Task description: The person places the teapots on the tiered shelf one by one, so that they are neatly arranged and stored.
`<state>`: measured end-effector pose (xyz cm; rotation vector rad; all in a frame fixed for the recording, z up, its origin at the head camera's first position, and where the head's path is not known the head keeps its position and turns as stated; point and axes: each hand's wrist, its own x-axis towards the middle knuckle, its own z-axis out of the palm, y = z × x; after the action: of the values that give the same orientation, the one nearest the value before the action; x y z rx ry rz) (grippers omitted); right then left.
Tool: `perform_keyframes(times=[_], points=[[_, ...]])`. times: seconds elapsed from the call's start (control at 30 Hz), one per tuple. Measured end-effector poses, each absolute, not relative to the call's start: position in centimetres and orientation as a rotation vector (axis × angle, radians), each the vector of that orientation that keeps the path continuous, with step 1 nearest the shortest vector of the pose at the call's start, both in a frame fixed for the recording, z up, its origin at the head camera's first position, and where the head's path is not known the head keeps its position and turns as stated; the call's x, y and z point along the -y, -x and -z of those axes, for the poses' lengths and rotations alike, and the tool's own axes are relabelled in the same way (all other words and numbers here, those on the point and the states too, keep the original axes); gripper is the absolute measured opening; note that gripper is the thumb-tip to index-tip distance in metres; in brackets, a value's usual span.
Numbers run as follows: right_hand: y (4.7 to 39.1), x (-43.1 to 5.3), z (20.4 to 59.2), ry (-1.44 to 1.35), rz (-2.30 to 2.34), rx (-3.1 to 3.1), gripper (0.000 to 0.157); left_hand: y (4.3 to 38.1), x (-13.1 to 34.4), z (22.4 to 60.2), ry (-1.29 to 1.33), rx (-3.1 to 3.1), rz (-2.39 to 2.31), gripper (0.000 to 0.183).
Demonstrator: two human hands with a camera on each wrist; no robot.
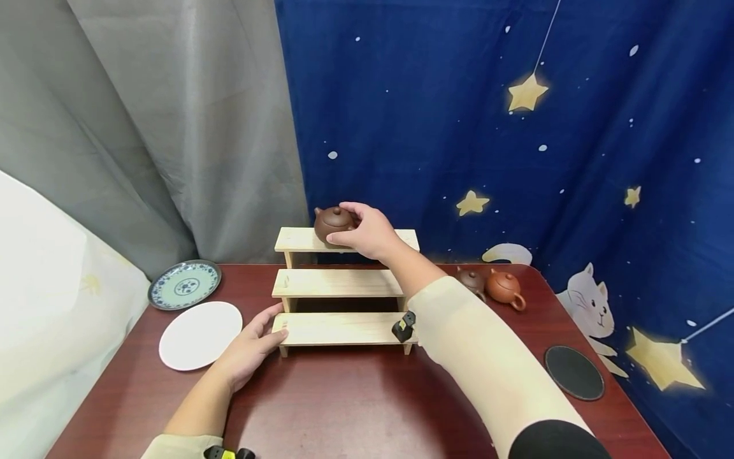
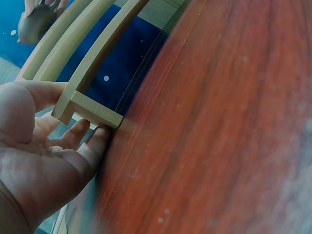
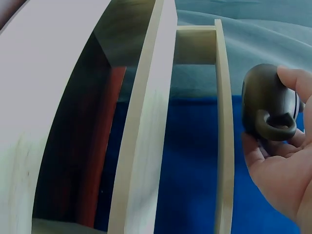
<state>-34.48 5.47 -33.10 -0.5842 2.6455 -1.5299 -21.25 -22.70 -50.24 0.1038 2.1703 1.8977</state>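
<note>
A three-step wooden display stand (image 1: 338, 284) is on the table. My right hand (image 1: 371, 234) holds a dark brown teapot (image 1: 332, 221) close over the stand's top board, thumb on one side and fingers on the other. In the right wrist view the teapot's looped handle (image 3: 276, 127) faces the camera, and a strip of blue shows between pot and board. My left hand (image 1: 252, 347) grips the left end of the bottom step, its thumb on top and the other fingers by the leg (image 2: 96, 111).
Behind my right arm stand a second dark teapot (image 1: 471, 280) and an orange-brown teapot (image 1: 506, 288). A round black mat (image 1: 574, 373) lies at the right edge. A white oval plate (image 1: 201, 336) and a blue-patterned plate (image 1: 185, 285) lie left. Curtains hang behind the table.
</note>
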Motion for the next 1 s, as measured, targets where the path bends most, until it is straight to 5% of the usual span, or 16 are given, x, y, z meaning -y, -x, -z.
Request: perform_keyframes(times=[0.6, 1.0], points=[[34.5, -4.2, 33.7, 0.563, 1.488, -2.644, 0.083, 21.4, 22.8, 50.2, -0.115, -2.156, -1.909, 0.076], [29.9, -9.3, 34.1, 0.599, 1.569, -2.673, 0.071, 21.3, 22.8, 50.2, -0.115, -2.157, -1.903, 0.076]])
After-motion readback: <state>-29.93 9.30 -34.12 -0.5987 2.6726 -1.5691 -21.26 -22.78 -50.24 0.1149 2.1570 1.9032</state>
